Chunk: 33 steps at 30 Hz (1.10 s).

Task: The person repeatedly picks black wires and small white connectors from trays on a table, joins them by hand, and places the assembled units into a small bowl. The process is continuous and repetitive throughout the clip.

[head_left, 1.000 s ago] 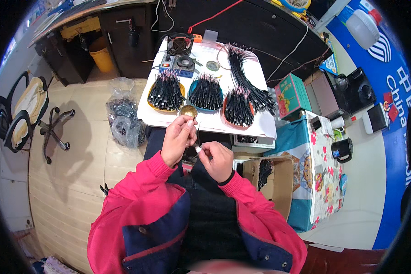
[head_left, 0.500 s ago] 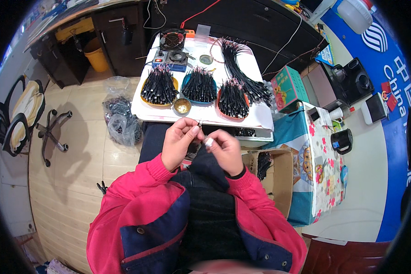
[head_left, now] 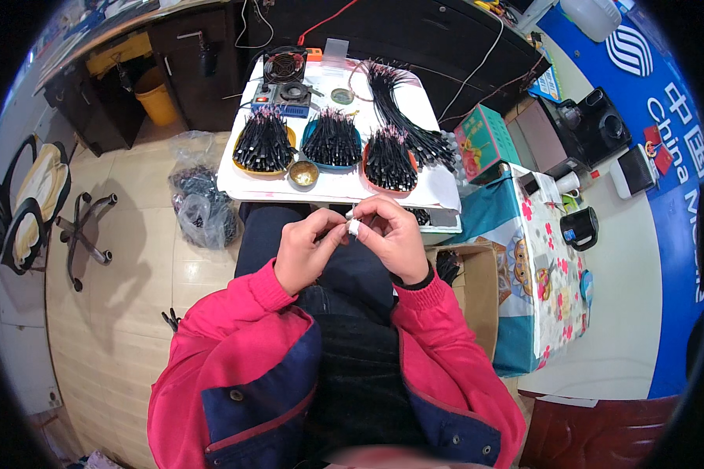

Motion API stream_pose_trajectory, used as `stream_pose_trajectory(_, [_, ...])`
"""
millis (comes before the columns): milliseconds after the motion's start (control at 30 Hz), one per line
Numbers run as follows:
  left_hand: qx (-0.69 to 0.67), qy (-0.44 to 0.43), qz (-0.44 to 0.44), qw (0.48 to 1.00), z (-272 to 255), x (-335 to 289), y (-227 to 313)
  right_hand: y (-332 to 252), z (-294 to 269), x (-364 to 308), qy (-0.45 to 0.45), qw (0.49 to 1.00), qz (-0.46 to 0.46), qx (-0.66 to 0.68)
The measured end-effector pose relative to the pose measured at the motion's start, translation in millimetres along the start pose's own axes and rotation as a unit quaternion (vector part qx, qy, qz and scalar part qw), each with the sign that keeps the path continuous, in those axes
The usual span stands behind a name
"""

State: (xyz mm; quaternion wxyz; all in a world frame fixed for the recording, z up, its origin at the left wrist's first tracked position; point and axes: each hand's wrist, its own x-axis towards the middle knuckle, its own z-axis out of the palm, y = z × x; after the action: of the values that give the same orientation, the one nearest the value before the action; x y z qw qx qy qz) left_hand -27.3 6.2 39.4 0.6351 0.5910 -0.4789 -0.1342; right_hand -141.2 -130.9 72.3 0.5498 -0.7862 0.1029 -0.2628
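Observation:
My left hand [head_left: 305, 248] and my right hand [head_left: 393, 238] meet above my lap, just in front of the white table [head_left: 266, 186]. Both are closed, thumbs and fingers pinched together at nearly the same spot. What lies between the fingertips is too small and too covered to name. A small white piece [head_left: 354, 227] shows at the right thumb tip; whether it is a wrap or something held, I cannot tell. Closest on the table is a small metal bowl [head_left: 303, 173] with a yellowish inside. Behind it, bundles of short black cables [head_left: 264, 142] fill yellow, blue [head_left: 331, 141] and red [head_left: 389, 160] trays.
A small blue device with a dial [head_left: 283, 100] and a fan [head_left: 283, 66] stand at the table's back left. Long black cables [head_left: 403, 113] lie at the back right. A cardboard box [head_left: 477, 301] sits right of my legs, a plastic bag [head_left: 202, 207] on the floor at left.
My right hand has risen slightly and its fingers have closed in against the left fingertips. The small shiny piece seen earlier at the left fingertips is now mostly covered. The view has shifted slightly.

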Motion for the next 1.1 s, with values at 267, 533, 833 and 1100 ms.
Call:
stream_pose_trajectory(267, [-0.432,-0.137,-0.281,0.846,-11,0,-15,8,-22,-2,-0.077,0.987,-0.099,-0.096])
stream_pose_trajectory(533, [-0.529,-0.089,-0.285,0.794,-9,-2,-21,46,12,-7,-0.026,0.961,0.051,0.269])
stream_pose_trajectory(833, [-0.471,-0.032,-0.266,0.840,-1,1,-35,42,9,-9,0.024,0.967,0.098,0.235])
stream_pose_trajectory(1100, [-0.090,0.027,-0.109,0.990,8,-2,-41,50,21,-9,0.077,0.973,0.109,0.191])
